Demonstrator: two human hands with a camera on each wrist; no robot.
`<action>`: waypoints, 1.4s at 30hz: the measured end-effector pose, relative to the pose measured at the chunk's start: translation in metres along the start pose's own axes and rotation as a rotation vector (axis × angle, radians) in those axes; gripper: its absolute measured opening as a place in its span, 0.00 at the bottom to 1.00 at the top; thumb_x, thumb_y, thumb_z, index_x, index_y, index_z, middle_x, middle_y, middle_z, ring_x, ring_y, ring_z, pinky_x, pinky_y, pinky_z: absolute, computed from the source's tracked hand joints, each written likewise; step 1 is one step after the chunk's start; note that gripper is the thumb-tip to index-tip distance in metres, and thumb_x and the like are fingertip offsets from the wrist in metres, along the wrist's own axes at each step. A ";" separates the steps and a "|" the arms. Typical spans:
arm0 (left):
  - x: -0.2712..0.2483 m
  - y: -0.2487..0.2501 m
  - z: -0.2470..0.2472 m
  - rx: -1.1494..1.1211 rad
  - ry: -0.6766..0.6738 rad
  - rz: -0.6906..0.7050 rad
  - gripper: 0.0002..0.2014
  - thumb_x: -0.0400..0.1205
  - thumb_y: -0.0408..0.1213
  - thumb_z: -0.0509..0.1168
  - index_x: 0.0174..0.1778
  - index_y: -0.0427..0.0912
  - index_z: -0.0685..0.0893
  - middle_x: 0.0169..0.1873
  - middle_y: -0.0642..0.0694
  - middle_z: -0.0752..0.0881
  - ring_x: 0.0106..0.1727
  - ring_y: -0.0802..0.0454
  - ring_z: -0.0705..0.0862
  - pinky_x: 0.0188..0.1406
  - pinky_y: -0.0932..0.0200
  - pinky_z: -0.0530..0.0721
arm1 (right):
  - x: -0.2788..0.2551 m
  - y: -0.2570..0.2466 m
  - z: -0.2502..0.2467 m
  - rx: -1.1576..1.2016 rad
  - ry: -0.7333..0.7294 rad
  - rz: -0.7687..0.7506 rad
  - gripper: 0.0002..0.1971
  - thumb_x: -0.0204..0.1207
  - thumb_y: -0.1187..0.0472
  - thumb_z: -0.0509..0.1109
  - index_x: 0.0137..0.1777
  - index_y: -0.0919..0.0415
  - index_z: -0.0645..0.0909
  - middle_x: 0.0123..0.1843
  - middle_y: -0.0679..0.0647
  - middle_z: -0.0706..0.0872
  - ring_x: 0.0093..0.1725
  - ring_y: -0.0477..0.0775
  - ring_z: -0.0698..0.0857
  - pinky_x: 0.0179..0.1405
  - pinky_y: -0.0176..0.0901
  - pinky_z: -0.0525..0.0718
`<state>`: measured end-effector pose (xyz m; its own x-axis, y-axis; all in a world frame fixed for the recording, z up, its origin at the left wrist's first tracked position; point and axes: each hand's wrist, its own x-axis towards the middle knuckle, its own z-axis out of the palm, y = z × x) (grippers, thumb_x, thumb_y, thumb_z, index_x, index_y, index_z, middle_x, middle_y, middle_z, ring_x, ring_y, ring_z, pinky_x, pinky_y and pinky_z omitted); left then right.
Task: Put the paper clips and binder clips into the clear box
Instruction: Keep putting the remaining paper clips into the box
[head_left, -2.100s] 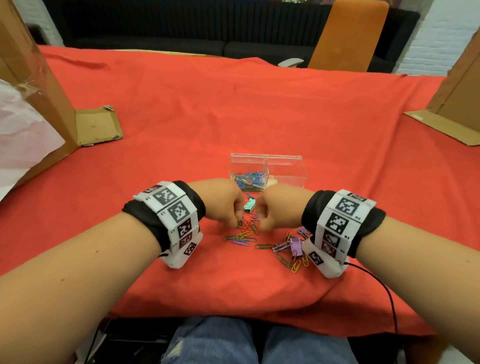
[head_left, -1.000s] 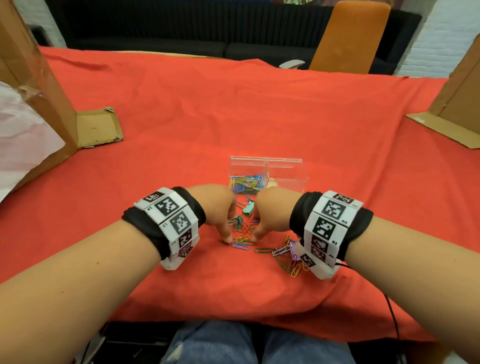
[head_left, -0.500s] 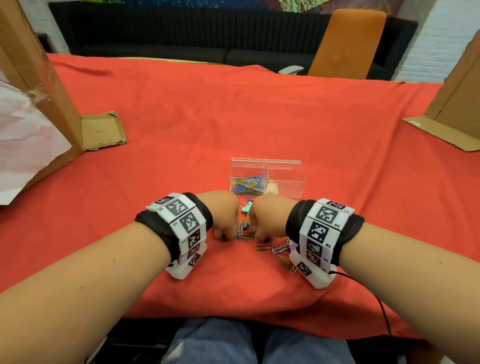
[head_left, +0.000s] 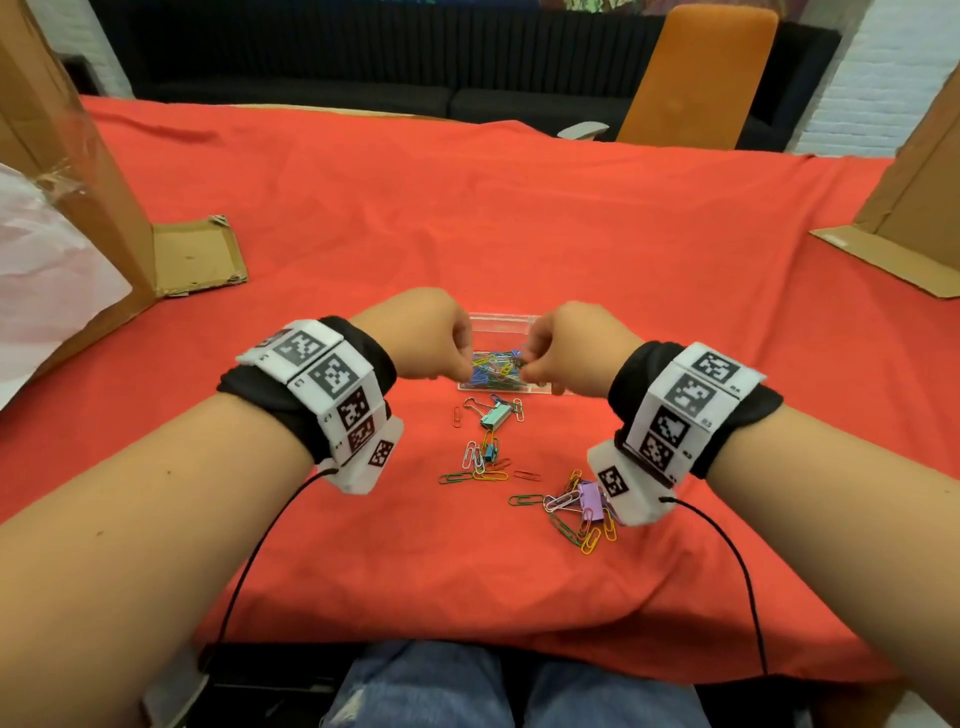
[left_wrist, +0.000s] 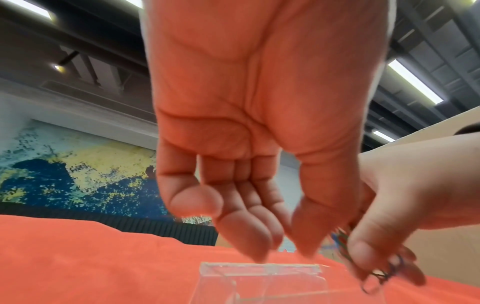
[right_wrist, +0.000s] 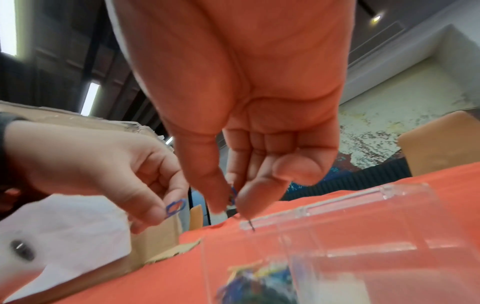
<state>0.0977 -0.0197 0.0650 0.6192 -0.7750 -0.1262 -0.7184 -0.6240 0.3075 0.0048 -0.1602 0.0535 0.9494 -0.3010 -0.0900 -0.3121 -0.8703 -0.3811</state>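
Observation:
The clear box (head_left: 501, 317) sits on the red cloth with several coloured paper clips (head_left: 493, 373) in its left half. Both hands hover over it. My left hand (head_left: 462, 371) pinches a blue paper clip (right_wrist: 175, 207) at its fingertips. Facing it, my right hand (head_left: 527, 371) pinches a few paper clips (left_wrist: 376, 275) between thumb and fingers just above the box rim (right_wrist: 337, 207). Nearer me on the cloth lie a teal binder clip (head_left: 493, 418), a small blue binder clip (head_left: 488, 453), a purple binder clip (head_left: 590, 501) and several loose paper clips (head_left: 475, 475).
Cardboard boxes stand at the left (head_left: 67, 171) and right (head_left: 924, 182) edges of the table, with a flat cardboard flap (head_left: 195, 257) on the left. An orange chair (head_left: 696, 78) stands beyond the far edge. Wrist cables hang over the near edge.
Both hands have lifted off the loose pile and moved forward over the clear box, each carrying paper clips. The pile on the cloth is now uncovered.

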 end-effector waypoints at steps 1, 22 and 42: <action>0.004 0.001 -0.003 -0.003 0.063 0.004 0.01 0.71 0.34 0.71 0.35 0.45 0.87 0.26 0.49 0.84 0.28 0.52 0.80 0.37 0.61 0.76 | 0.006 0.001 -0.004 0.049 0.041 0.016 0.02 0.70 0.63 0.74 0.38 0.57 0.84 0.24 0.49 0.81 0.27 0.51 0.83 0.32 0.35 0.79; -0.001 0.009 0.035 0.184 -0.332 0.038 0.18 0.67 0.40 0.79 0.53 0.48 0.87 0.41 0.52 0.80 0.41 0.52 0.78 0.41 0.61 0.74 | 0.005 -0.001 -0.005 -0.260 -0.347 0.098 0.14 0.75 0.57 0.71 0.58 0.63 0.87 0.36 0.53 0.88 0.26 0.46 0.81 0.41 0.42 0.86; -0.008 0.007 0.051 0.209 -0.344 0.009 0.16 0.68 0.36 0.78 0.50 0.40 0.87 0.31 0.51 0.81 0.39 0.50 0.79 0.24 0.64 0.69 | -0.010 -0.002 0.026 -0.433 -0.365 -0.057 0.19 0.68 0.46 0.77 0.44 0.64 0.86 0.39 0.56 0.86 0.39 0.56 0.84 0.34 0.38 0.74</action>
<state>0.0714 -0.0227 0.0197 0.4959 -0.7462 -0.4441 -0.7941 -0.5967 0.1159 -0.0033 -0.1449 0.0314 0.8920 -0.1620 -0.4221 -0.1737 -0.9847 0.0108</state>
